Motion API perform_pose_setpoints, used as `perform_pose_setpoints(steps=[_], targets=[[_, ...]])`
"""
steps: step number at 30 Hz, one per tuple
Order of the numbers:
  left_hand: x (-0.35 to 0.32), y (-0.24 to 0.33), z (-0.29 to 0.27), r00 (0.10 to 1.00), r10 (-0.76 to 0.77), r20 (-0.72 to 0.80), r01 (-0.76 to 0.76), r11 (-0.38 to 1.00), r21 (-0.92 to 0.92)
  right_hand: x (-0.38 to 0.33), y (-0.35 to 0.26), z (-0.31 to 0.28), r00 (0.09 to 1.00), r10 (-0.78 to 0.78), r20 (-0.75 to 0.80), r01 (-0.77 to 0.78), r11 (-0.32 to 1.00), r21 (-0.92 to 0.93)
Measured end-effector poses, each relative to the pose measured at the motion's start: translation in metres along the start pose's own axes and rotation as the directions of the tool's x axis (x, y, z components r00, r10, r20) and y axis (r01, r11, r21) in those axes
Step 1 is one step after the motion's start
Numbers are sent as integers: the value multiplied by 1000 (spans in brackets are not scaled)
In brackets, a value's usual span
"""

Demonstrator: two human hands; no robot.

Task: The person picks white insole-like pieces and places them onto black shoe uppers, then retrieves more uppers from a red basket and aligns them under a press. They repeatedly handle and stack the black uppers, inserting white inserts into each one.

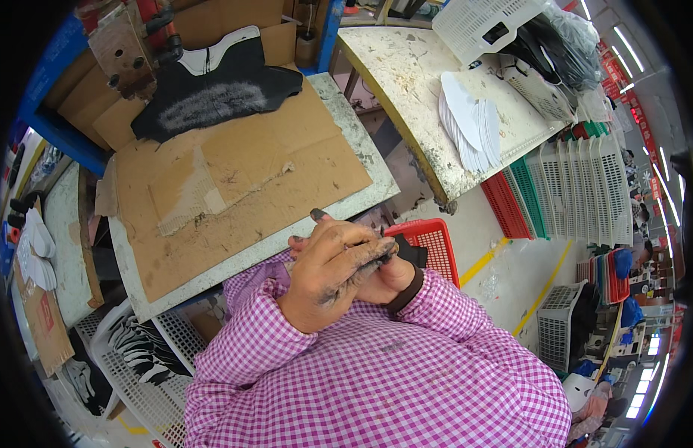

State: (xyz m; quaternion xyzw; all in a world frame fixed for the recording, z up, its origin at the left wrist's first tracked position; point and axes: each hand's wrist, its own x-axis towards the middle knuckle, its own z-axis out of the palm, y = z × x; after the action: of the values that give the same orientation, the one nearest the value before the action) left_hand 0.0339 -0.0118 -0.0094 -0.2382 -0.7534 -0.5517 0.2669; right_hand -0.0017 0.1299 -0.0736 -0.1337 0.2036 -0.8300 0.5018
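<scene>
In front of my chest my two hands are clasped together. My left hand (pixel 328 272) lies on top, its fingers bent over the right one, with black smudges along them. My right hand (pixel 395 275) is mostly covered, and its dark-tipped fingers stick out past the far side of the left. Whether anything small lies between the palms is hidden. A dark cuff (pixel 406 293) circles the right wrist. Just beyond the hands is a workbench covered with brown cardboard (pixel 264 187). On its far part lies a black cut piece with a white edge and a greyish rubbed patch (pixel 212 104).
A metal machine head (pixel 119 48) overhangs the bench's far left. White cut sheets (pixel 470 123) lie on the right table (pixel 395 67). A red basket (pixel 443 250) is beside my right arm, and a white basket of black-and-white pieces (pixel 111 381) is at left. Stacked crates (pixel 578 190) stand at right.
</scene>
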Motion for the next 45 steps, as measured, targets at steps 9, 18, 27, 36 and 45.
perform_pose_setpoints(steps=[9,18,27,36,45], targets=[[2,-4,-7,999,-43,33,49,972,-229,-4,16,14,988,-52,145,15,969,248],[1,-4,-15,975,-70,211,133,943,-304,23,13,18,961,-160,223,142,985,97],[-11,-6,2,997,-66,41,73,978,-196,4,8,19,978,-198,74,178,960,215],[-15,-2,-4,988,-136,-69,130,988,-86,5,0,18,988,-153,0,148,956,255],[-7,-4,3,996,-56,-67,61,995,72,2,28,-6,989,-113,-98,132,966,221]])
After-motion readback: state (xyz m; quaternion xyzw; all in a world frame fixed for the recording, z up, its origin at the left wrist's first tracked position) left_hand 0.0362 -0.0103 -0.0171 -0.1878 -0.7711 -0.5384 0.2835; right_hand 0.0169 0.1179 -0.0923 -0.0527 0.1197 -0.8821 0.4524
